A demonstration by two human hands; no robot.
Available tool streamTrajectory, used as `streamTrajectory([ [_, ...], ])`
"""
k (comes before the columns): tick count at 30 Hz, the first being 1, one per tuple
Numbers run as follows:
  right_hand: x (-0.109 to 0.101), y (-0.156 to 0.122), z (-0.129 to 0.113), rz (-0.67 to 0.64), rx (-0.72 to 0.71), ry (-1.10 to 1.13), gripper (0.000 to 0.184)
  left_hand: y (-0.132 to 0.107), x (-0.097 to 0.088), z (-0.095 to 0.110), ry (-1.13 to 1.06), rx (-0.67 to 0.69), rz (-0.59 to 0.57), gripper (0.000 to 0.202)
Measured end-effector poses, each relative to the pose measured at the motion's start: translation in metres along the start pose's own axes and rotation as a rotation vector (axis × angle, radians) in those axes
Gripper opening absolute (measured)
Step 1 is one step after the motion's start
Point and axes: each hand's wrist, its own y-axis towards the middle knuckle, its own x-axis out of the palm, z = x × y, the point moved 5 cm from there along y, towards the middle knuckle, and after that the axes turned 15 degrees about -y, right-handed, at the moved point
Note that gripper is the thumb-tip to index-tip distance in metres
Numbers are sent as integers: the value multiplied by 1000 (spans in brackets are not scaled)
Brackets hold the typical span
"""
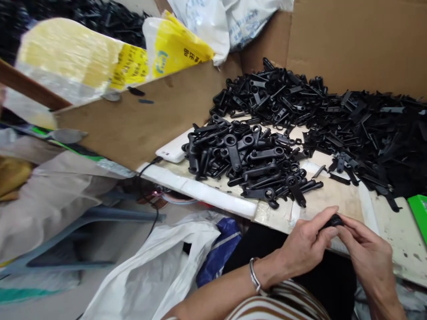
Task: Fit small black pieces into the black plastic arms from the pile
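Observation:
My left hand and my right hand meet at the table's front edge. Both pinch one small black plastic part between their fingertips; most of it is hidden by the fingers. A silver bracelet sits on my left wrist. Just beyond the hands lies a heap of black handle-shaped parts with ring ends. A larger, flatter pile of thin black pieces spreads across the back and right of the table.
Cardboard walls enclose the table at left and back. Yellow and white sacks sit above the cardboard. A green box edge shows at far right. White and blue plastic bags lie below the table, with a black cable.

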Motion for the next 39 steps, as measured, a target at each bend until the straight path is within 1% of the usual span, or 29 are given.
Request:
streamTrajectory([
  [3, 2, 0, 11, 10, 59, 7, 38, 1, 2, -1, 80, 39, -91, 43],
  [5, 4, 2, 14, -27, 79, 33, 36, 3, 2, 1, 166, 71, -123, 42],
  [6, 5, 3, 13, -67, 62, 53, 35, 3, 1, 3, 216, 96, -136, 41],
  [8, 7, 4, 2, -174, -23, 99, 34, 1, 1, 11, 366, 189, -163, 40],
  [10, 5, 8, -10, -264, -150, 115, 34, -3, -3, 24, 603, 351, -156, 42],
  [11, 1, 13, -14, -273, -213, 93, 34, -5, -7, 31, 755, 452, -122, 45],
  [13, -15, 29, -14, -193, -309, -34, 37, -8, -19, 46, 1022, 640, 5, 44],
  [14, -26, 41, -11, -92, -351, -142, 37, -9, -26, 52, 1112, 720, 73, 42],
  [16, -47, 64, -3, 120, -437, -412, 40, -5, -39, 57, 1263, 749, 134, 39],
  [18, -56, 86, 3, 211, -510, -672, 47, 1, -51, 58, 1363, 732, 171, 39],
  [20, -52, 107, 2, 213, -559, -830, 54, 7, -61, 56, 1419, 688, 204, 40],
  [23, -28, 133, -8, 121, -617, -976, 61, 14, -71, 51, 1447, 627, 233, 43],
  [25, -11, 151, -15, 91, -615, -1059, 61, 17, -75, 48, 1440, 596, 233, 45],
  [28, 6, 179, -23, 72, -628, -1110, 52, 21, -82, 46, 1417, 515, 225, 47],
  [31, 13, 206, -29, 78, -667, -1118, 50, 21, -88, 45, 1427, 481, 199, 51],
  [33, 15, 220, -33, 78, -682, -1123, 50, 20, -91, 44, 1427, 479, 183, 58],
  [36, 18, 235, -38, 74, -706, -1117, 54, 20, -94, 41, 1403, 459, 165, 68],
  [39, 20, 240, -42, 87, -722, -1079, 57, 22, -93, 41, 1394, 456, 171, 70],
])
